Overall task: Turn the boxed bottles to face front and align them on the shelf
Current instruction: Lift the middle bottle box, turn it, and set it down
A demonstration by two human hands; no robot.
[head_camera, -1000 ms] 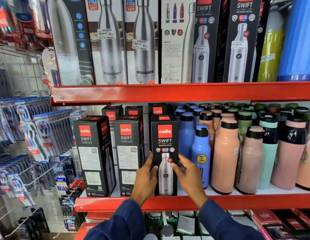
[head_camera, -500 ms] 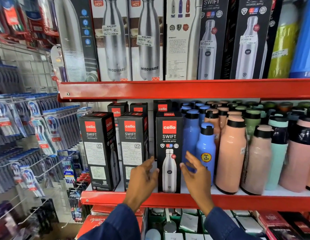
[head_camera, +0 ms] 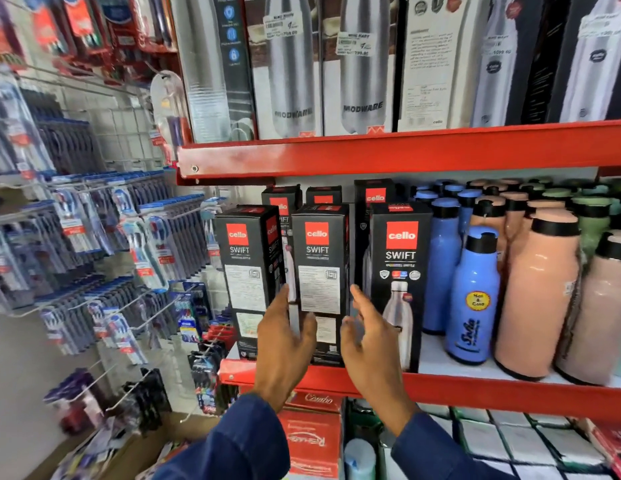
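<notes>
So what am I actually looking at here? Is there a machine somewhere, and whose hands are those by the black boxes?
There is no machine. A person wears a wide-angle camera on the head, so the single picture looks forward and down along their own arms at a shop shelf.

The left hand and right hand are both open and hold nothing. They reach toward either side of the middle Cello Swift box.

Three such boxes stand at the front. The right box shows its front, with a bottle picture. The middle one and the left box show a printed text panel instead, so they seem not yet turned.

Right of the boxes stand loose bottles: a blue bottle and a peach bottle. Hanging packs fill the rack on the left.
</notes>
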